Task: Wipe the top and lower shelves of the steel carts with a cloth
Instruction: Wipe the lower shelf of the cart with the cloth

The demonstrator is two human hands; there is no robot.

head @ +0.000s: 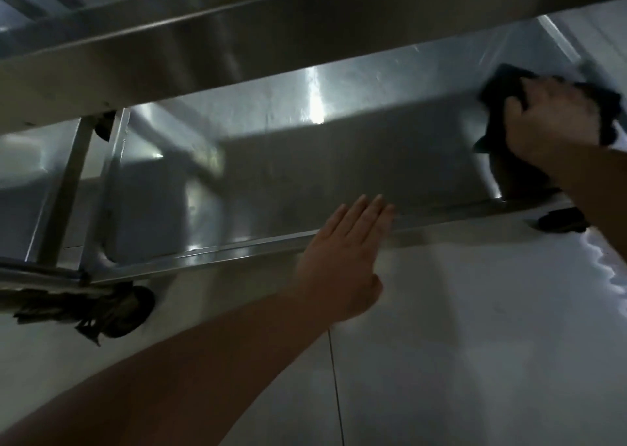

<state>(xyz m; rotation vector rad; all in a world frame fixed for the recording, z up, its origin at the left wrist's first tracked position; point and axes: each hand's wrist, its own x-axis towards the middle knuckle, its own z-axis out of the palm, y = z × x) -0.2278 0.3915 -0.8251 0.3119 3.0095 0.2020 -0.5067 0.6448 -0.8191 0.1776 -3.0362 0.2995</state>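
Right hand (556, 120) gripped a dark crumpled cloth (502, 86), pressed on the far right corner of the shiny steel cart's lower shelf (305, 160). Left hand (342, 259) lay flat, fingers straight and together, over the shelf's near rim (203, 254). Black caster wheel (132, 313) sat at lower left.

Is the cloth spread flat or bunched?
Bunched: the cloth is crumpled under the right hand, dark folds sticking out on both sides.
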